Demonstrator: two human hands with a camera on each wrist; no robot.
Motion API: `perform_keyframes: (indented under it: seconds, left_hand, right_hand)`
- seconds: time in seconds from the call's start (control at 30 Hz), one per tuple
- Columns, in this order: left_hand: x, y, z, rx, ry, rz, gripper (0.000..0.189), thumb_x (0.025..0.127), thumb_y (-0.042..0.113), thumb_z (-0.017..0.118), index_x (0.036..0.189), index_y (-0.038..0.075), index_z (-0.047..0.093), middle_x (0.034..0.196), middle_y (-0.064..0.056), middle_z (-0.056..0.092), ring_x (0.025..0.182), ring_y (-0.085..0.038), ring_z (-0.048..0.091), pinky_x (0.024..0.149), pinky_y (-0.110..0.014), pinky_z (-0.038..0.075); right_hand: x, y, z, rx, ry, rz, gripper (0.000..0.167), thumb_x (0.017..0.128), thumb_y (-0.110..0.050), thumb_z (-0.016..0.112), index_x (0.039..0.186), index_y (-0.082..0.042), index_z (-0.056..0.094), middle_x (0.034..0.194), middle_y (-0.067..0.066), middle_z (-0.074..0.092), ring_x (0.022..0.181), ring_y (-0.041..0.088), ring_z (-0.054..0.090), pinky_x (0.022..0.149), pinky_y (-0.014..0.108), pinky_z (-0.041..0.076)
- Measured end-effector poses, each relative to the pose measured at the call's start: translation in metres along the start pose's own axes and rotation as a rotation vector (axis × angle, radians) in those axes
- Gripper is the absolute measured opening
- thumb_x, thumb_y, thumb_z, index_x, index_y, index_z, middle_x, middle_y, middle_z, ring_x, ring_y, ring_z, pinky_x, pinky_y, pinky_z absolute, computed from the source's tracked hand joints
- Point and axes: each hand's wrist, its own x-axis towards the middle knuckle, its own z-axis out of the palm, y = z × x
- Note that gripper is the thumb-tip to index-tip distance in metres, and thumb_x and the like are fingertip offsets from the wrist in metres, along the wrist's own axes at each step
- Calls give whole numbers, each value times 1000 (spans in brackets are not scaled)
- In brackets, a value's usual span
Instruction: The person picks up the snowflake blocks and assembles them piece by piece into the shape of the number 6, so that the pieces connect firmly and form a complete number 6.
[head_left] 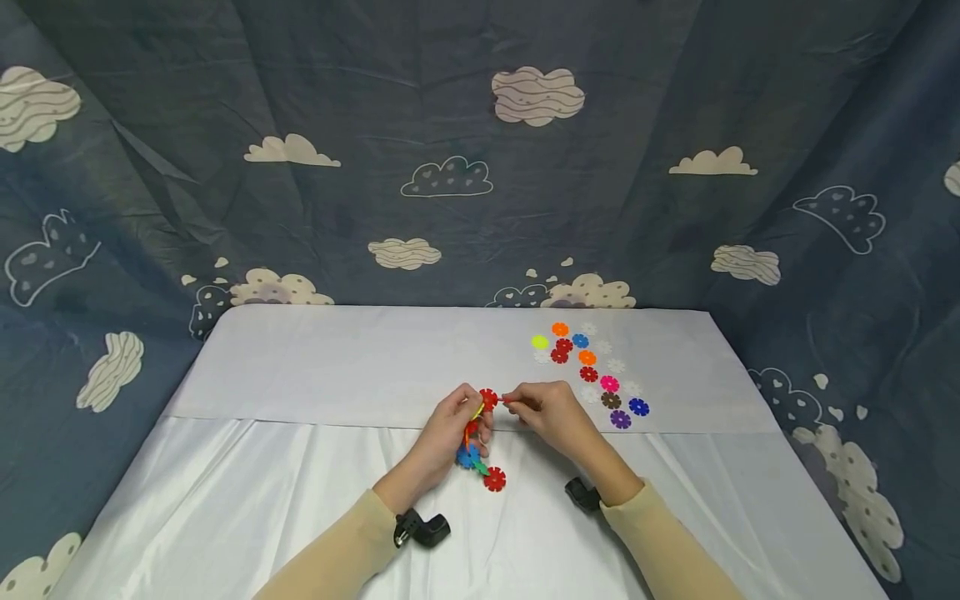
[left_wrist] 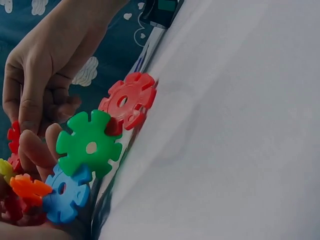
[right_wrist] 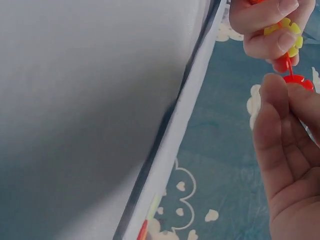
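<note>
My left hand (head_left: 450, 417) grips a chain of notched plastic discs over the front part of the table. In the left wrist view the chain's lower end shows an orange disc (left_wrist: 27, 187), a blue disc (left_wrist: 54, 201), a green disc (left_wrist: 77, 145) and a red disc (left_wrist: 139, 95). A yellow disc (right_wrist: 295, 37) sits between the left fingers, near a red disc (head_left: 488, 399) at the chain's upper end. My right hand (head_left: 557, 415) pinches another red disc (right_wrist: 300, 80) between thumb and forefinger, its edge turned toward that upper red one.
Several loose discs lie at the right of the table, among them an orange disc (head_left: 560, 329), a yellow-green disc (head_left: 540, 342), a brown disc (head_left: 611, 401) and a purple disc (head_left: 620, 419). Pale, see-through discs lie among them. A cloud-patterned curtain (head_left: 450, 225) hangs behind the white table (head_left: 315, 367).
</note>
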Motion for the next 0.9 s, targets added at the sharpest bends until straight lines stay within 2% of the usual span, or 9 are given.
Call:
perform_keyframes:
  seconds: [0.13, 0.3, 0.43, 0.5, 0.57, 0.67, 0.73, 0.8, 0.9]
  left_hand:
    - [0, 0, 1, 26, -16, -5, 24, 116, 26, 45, 96, 14, 49, 84, 0, 63, 63, -13, 56, 59, -30, 60]
    - [0, 0, 3, 67, -12, -6, 25, 116, 27, 44, 98, 12, 50, 85, -1, 65, 65, -14, 60, 63, -33, 63]
    - [-2, 1, 4, 113, -7, -27, 31, 117, 34, 38, 109, 9, 55, 92, -1, 71, 73, -13, 68, 69, -32, 65]
    - [-3, 1, 4, 132, 1, -33, 37, 117, 38, 37, 117, 7, 58, 94, 1, 72, 74, -11, 68, 69, -29, 64]
    - [-3, 1, 4, 139, 9, -28, 43, 116, 42, 42, 120, 2, 59, 92, 1, 70, 71, -10, 65, 65, -27, 61]
    - [-2, 0, 4, 143, 39, -26, 48, 111, 44, 55, 115, -3, 61, 81, 3, 64, 63, -10, 58, 59, -25, 57]
    - [-3, -1, 3, 136, 57, -27, 48, 107, 44, 63, 111, -4, 62, 76, 3, 59, 59, -9, 54, 57, -24, 55]
    - [-3, -2, 3, 124, 73, -31, 44, 105, 42, 67, 107, -2, 61, 74, 3, 56, 58, -9, 52, 57, -23, 55]
    - [-2, -2, 2, 111, 72, -30, 38, 105, 41, 68, 102, 4, 61, 75, 2, 54, 59, -8, 50, 57, -21, 54]
  right_hand:
    - [-1, -2, 0, 4, -6, -29, 10, 92, 3, 79, 101, -1, 81, 94, 11, 83, 66, 5, 72, 69, 16, 60]
    - [0, -5, 2, -76, 18, -51, 9, 92, 0, 80, 99, -4, 80, 90, 8, 82, 64, 4, 68, 68, 17, 61]
    - [2, -5, 3, -126, 29, -28, 10, 93, -3, 80, 103, -6, 80, 93, 7, 82, 70, 7, 71, 70, 22, 63]
    - [3, -4, 4, -139, 20, -11, 14, 93, -5, 80, 106, -7, 81, 97, 6, 83, 74, 8, 72, 71, 23, 64]
    - [2, -3, 3, -126, -5, -2, 17, 94, -5, 80, 110, -7, 81, 101, 7, 83, 75, 8, 71, 71, 23, 63]
    - [3, -1, -1, -87, -66, 13, 23, 96, -6, 78, 118, -7, 80, 104, 7, 83, 74, 7, 70, 69, 21, 61]
    - [3, 2, -11, -59, -119, 45, 28, 97, -8, 77, 125, -7, 77, 104, 6, 82, 74, 7, 70, 67, 21, 60]
    - [4, 10, -27, -51, -154, 112, 32, 99, -11, 75, 131, -7, 74, 104, 7, 82, 77, 10, 71, 67, 21, 59]
    - [1, 32, -63, -117, -117, 283, 33, 103, -17, 71, 134, -8, 71, 101, 9, 80, 78, 15, 69, 65, 23, 56]
